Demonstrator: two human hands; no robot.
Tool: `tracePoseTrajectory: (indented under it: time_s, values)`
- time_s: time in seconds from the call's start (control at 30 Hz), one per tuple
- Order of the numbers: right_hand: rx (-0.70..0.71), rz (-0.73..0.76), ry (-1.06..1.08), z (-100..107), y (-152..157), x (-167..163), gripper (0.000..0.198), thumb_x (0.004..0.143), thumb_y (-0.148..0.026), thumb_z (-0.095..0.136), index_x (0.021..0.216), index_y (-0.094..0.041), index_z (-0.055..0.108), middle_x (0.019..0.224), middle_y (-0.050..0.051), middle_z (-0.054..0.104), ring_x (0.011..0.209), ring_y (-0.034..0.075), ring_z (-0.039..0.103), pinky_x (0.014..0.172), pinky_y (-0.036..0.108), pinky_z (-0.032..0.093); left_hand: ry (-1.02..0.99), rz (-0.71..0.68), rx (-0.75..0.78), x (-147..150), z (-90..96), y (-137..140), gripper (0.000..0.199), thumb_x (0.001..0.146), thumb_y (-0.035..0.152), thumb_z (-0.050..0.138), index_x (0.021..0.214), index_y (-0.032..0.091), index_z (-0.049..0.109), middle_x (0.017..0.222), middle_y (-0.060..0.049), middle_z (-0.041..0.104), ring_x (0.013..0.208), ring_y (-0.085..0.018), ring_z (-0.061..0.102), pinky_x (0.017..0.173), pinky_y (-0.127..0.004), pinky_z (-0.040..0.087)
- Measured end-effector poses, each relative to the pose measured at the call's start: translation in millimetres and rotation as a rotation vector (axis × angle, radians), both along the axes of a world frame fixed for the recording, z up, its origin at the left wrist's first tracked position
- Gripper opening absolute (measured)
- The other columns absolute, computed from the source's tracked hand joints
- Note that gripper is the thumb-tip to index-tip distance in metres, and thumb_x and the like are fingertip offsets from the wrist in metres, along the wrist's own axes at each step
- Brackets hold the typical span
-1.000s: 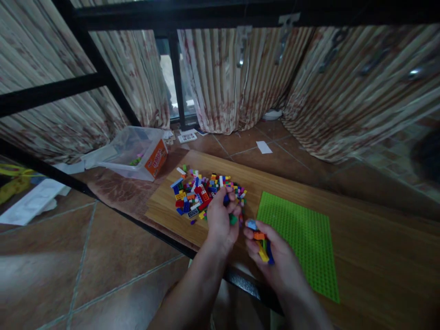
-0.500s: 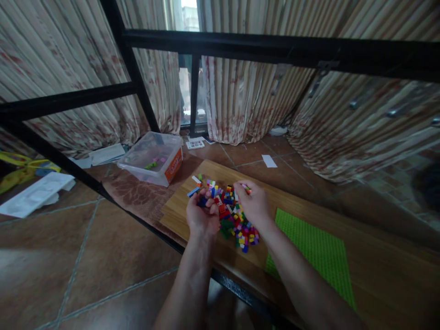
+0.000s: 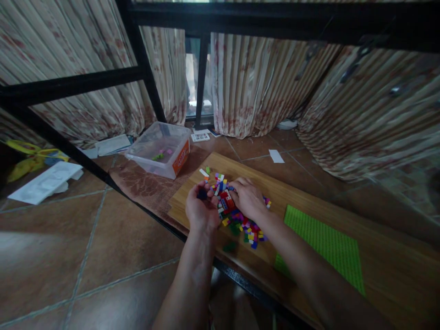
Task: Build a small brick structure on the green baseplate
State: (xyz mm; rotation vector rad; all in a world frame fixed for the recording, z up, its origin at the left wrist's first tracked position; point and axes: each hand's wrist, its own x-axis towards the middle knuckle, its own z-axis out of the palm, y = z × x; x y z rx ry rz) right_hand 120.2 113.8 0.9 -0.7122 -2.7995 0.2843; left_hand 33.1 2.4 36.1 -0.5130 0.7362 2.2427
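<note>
My left hand (image 3: 202,208) is cupped palm up at the left side of a heap of small toy building bricks (image 3: 252,231). Dark blue toy bricks (image 3: 202,194) rest inside its curled fingers. Over the heap, my right hand (image 3: 248,196) points downward with bent fingers among the pieces; its fingertips are partly hidden, so what they pinch cannot be made out. Between the hands lies a red brick piece (image 3: 227,201) with white parts. A dark green piece (image 3: 229,246) sits at the heap's near edge.
The bricks lie on a wooden board (image 3: 213,160), which also bears a green studded baseplate (image 3: 323,247). A clear plastic bin (image 3: 160,149) with a few pieces stands beyond at left. Black metal bars (image 3: 103,78) cross the view. A white tray (image 3: 44,183) is on the floor.
My right hand has come down into the heap, where before it was raised with small pink and green pieces in its fingers. The left hand stays cupped. The camera view has tipped downward.
</note>
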Motion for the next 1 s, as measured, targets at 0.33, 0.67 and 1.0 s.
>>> tracePoseTrajectory:
  time_s: [0.33, 0.67, 1.0]
  values:
    - [-0.282, 0.037, 0.307, 7, -4, 15, 0.031, 0.092, -0.015, 0.041, 0.114, -0.018, 0.063, 0.119, 0.009, 0.065, 0.112, 0.02, 0.058, 0.101, 0.036, 0.043, 0.075, -0.028, -0.047, -4, -1.4, -4, 0.014, 0.083, 0.021, 0.048, 0.075, 0.014, 0.057, 0.063, 0.001, 0.055, 0.045, -0.006, 0.046, 0.041, -0.016, 0.03]
    - [-0.242, 0.125, 0.229, 3, -97, 90, 0.023, 0.087, -0.018, 0.058, 0.106, -0.023, 0.068, 0.107, 0.007, 0.066, 0.099, 0.023, 0.058, 0.087, 0.041, 0.05, 0.26, -0.14, -0.395, -15, -11.2, -1, 0.007, 0.072, 0.015, 0.059, 0.076, 0.011, 0.062, 0.065, 0.0, 0.059, 0.044, -0.005, 0.047, 0.036, -0.015, 0.025]
    - [-0.048, -0.005, 0.235, -27, -103, 88, 0.02, 0.093, -0.017, 0.051, 0.104, -0.019, 0.068, 0.098, 0.007, 0.067, 0.09, 0.022, 0.058, 0.08, 0.036, 0.049, 0.528, -0.31, -0.436, -8, -23.7, 1, 0.003, 0.074, 0.012, 0.064, 0.075, 0.013, 0.065, 0.061, 0.002, 0.058, 0.04, -0.004, 0.045, 0.035, -0.013, 0.025]
